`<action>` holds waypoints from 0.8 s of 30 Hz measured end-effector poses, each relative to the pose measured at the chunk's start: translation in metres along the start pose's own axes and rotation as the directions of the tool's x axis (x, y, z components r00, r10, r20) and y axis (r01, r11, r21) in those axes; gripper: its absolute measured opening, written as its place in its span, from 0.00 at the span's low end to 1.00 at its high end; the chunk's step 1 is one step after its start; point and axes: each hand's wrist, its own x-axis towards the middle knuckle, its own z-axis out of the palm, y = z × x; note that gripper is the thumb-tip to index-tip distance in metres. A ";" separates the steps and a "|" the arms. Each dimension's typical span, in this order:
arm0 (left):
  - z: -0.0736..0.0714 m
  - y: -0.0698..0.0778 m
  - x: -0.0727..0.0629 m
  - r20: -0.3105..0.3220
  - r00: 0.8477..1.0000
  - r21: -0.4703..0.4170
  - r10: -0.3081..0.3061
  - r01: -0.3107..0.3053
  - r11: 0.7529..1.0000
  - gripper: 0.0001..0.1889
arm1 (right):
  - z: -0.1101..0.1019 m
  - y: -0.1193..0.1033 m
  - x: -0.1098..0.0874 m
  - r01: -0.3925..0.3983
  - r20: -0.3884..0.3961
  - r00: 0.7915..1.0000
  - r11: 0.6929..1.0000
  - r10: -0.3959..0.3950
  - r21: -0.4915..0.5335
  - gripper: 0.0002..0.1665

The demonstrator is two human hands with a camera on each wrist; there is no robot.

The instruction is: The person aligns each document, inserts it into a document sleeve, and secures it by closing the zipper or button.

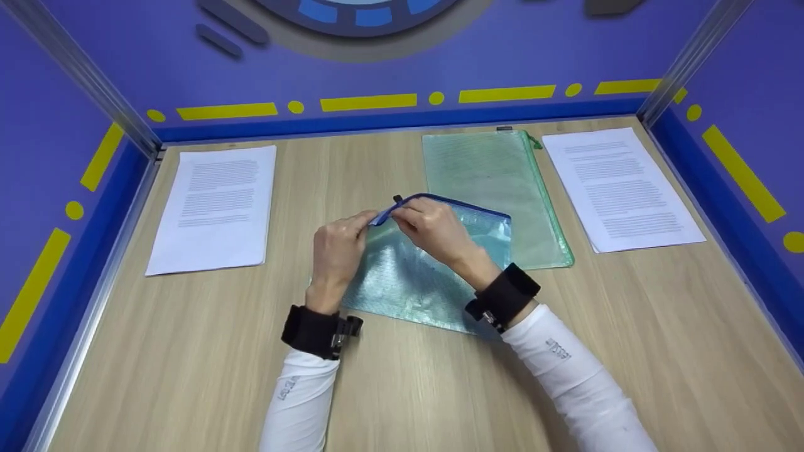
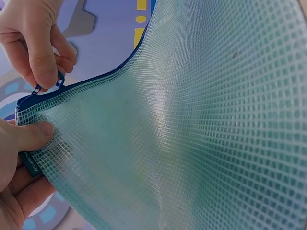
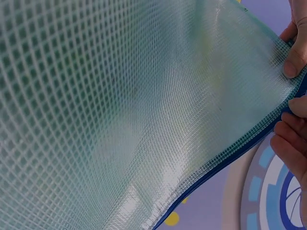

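A translucent mesh zipper pouch (image 1: 408,282) with a blue zipper edge is lifted at its far side, its near side resting on the table. My left hand (image 1: 339,251) pinches the pouch's corner beside a small dark tag (image 2: 30,164), thumb on the mesh face. Close by, my right hand (image 1: 436,229) pinches the blue zipper pull (image 2: 60,79) near that same corner. The zipper (image 3: 230,158) looks closed along the stretch that shows. In the right wrist view the mesh fills most of the picture, and the pull is hidden behind fingers.
A second mesh pouch with a green zipper (image 1: 490,169) lies flat behind, partly under the blue-edged one. Printed paper stacks lie at the left (image 1: 213,213) and at the right (image 1: 622,188). Purple panels (image 1: 402,75) wall the table (image 1: 389,389) at the back and sides.
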 end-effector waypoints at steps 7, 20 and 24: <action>0.001 0.000 -0.001 -0.014 1.000 -0.012 0.007 -0.008 1.000 0.09 | 0.002 0.007 -0.002 -0.113 0.020 0.993 0.993 0.113 0.030 0.05; -0.002 0.002 -0.002 -0.009 1.000 -0.039 -0.001 0.001 0.999 0.10 | 0.001 0.020 -0.013 -0.309 0.076 0.949 0.951 0.307 0.028 0.07; -0.002 0.001 -0.001 -0.030 1.000 -0.044 0.003 -0.005 0.999 0.10 | 0.000 0.025 -0.014 -0.376 0.074 0.925 0.926 0.374 0.020 0.07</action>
